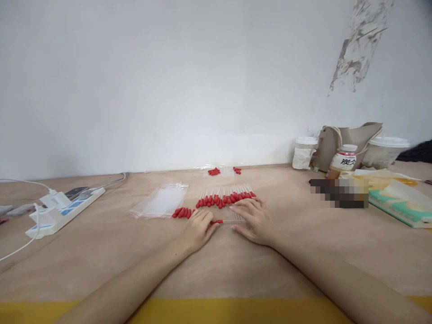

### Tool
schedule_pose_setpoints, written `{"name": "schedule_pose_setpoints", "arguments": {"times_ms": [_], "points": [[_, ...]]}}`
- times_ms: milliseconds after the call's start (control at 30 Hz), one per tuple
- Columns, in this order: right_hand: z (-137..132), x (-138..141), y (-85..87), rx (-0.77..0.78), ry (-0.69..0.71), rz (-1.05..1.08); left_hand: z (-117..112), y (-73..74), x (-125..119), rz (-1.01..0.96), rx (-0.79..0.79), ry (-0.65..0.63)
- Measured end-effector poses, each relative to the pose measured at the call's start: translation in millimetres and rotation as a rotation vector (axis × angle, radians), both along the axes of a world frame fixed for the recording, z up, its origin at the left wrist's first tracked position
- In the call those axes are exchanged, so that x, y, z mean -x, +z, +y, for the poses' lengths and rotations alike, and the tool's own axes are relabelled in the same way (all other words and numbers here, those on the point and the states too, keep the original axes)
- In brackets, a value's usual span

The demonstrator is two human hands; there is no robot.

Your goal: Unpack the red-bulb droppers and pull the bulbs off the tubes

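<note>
My left hand (200, 227) is closed, thumb and fingers pinching a dropper by its red rubber bulb (218, 221). The dropper's clear glass tube (232, 221) points right, toward my other palm. My right hand (254, 220) curves around that tube's far end with thumb and fingers apart, beside several loose glass tubes (237, 213) lying partly under it. Just beyond both hands, a row of droppers (226, 197) lies with red bulbs toward me and pale stems pointing away. Loose red bulbs (182, 212) are piled left of my left hand.
Flat clear plastic bags (160, 201) lie to the left. A bag with red bulbs (214, 172) rests near the wall. Far left is a power strip (69, 213) with white chargers. At right stand a lidded cup (304, 153), a bottle (343, 161), a beige bag and a tissue pack (398, 207).
</note>
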State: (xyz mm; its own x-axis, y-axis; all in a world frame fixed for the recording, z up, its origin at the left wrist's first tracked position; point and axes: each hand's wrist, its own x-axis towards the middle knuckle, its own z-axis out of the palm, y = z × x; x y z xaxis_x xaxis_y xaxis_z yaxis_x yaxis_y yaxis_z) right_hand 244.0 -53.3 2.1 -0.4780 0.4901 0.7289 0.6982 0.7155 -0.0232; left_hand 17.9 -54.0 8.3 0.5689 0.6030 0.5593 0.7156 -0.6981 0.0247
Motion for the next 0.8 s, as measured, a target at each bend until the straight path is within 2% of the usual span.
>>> {"name": "schedule_pose_setpoints", "arguments": {"times_ms": [267, 533, 800], "points": [[2.7, 8.5, -5.5, -0.025, 0.025, -0.095, -1.4, -4.6, -2.2, -0.129, -0.036, -0.066], [1.0, 12.3, -5.3, -0.102, 0.101, -0.058, -0.2, -2.5, -5.5, -0.055, -0.119, -0.137], [-2.6, 9.2, -3.5, -0.130, 0.146, -0.070, -3.1, -1.5, -4.3, -0.036, -0.125, -0.153]]}}
